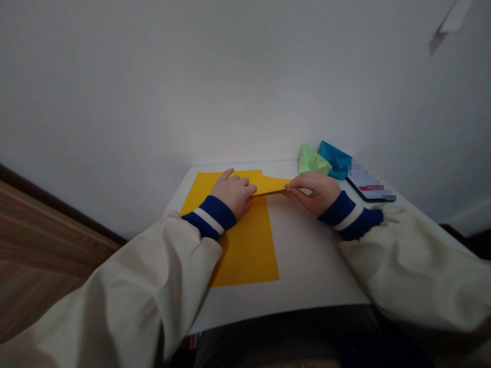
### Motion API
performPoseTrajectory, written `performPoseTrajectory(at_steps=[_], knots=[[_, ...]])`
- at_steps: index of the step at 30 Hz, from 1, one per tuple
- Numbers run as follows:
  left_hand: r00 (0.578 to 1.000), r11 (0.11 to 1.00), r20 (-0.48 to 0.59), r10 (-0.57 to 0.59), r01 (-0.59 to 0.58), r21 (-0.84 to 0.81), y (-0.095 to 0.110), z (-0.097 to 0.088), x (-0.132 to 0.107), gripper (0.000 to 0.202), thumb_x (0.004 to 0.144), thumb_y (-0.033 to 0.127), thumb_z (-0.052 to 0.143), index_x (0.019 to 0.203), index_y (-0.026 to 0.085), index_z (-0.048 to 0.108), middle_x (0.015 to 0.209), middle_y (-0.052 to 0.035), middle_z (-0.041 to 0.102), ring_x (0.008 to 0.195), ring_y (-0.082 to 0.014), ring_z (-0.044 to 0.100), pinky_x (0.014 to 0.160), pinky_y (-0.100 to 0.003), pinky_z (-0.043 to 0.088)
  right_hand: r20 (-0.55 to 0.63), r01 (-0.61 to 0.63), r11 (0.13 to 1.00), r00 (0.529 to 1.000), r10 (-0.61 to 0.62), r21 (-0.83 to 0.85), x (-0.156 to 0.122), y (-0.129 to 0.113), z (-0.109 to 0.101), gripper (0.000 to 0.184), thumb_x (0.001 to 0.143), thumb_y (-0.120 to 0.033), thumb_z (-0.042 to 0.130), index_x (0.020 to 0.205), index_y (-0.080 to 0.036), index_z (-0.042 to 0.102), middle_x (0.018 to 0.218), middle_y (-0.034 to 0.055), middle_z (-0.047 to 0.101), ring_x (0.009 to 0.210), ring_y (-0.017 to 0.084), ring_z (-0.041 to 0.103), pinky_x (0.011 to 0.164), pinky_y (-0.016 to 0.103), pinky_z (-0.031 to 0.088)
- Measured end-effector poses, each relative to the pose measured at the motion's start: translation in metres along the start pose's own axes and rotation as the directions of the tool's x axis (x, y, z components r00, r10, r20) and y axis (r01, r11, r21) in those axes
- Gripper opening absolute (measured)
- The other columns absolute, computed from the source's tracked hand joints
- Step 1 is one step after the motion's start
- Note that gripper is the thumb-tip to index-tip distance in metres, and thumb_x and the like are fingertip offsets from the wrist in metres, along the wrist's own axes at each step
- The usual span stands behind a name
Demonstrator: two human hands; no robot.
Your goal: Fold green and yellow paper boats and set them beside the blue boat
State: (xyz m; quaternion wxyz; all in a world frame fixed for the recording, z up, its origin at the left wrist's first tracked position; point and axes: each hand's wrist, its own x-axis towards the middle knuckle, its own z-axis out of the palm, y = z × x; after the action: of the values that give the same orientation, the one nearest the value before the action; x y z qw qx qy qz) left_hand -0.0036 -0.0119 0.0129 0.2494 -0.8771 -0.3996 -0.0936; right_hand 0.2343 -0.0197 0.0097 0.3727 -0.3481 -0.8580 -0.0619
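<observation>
A yellow sheet of paper point(249, 240) lies on a small white table point(310, 271). Its far corner is folded over into a flap point(273, 185) that sticks out to the right. My left hand point(233, 193) rests on the paper by the fold, fingers curled and pressing down. My right hand point(316, 191) pinches the tip of the folded flap between thumb and fingers. Both arms wear cream sleeves with blue and white cuffs.
A green folded paper figure point(312, 162) and a blue one point(336, 158) sit at the table's far right corner. A phone point(370, 188) lies beside them. A white wall rises behind the table. Wooden flooring point(34, 245) shows at the left.
</observation>
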Motion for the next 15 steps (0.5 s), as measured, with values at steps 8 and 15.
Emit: performPoseTrajectory(at_steps=[8, 15], knots=[[0.993, 0.993, 0.041, -0.107, 0.105, 0.045, -0.001, -0.001, -0.002, 0.014, 0.077, 0.025, 0.050, 0.081, 0.020, 0.063, 0.080, -0.0038, 0.062, 0.079, -0.0202, 0.060, 0.095, -0.045, 0.034, -0.187, -0.046, 0.998, 0.981, 0.051, 0.032, 0.001, 0.001, -0.001, 0.012, 0.080, -0.024, 0.055, 0.076, -0.020, 0.065, 0.075, 0.0038, 0.069, 0.070, 0.015, 0.063, 0.064, 0.028, 0.052], [0.993, 0.992, -0.054, -0.108, 0.111, 0.060, 0.004, -0.010, -0.002, 0.016, 0.074, 0.026, 0.052, 0.081, 0.017, 0.063, 0.083, -0.0070, 0.063, 0.081, -0.0221, 0.060, 0.098, -0.046, 0.031, -0.292, -0.096, 0.993, 0.950, 0.111, 0.064, 0.000, 0.000, 0.000, 0.010, 0.081, -0.021, 0.052, 0.077, -0.019, 0.061, 0.075, 0.0049, 0.065, 0.071, 0.015, 0.060, 0.059, 0.027, 0.052]])
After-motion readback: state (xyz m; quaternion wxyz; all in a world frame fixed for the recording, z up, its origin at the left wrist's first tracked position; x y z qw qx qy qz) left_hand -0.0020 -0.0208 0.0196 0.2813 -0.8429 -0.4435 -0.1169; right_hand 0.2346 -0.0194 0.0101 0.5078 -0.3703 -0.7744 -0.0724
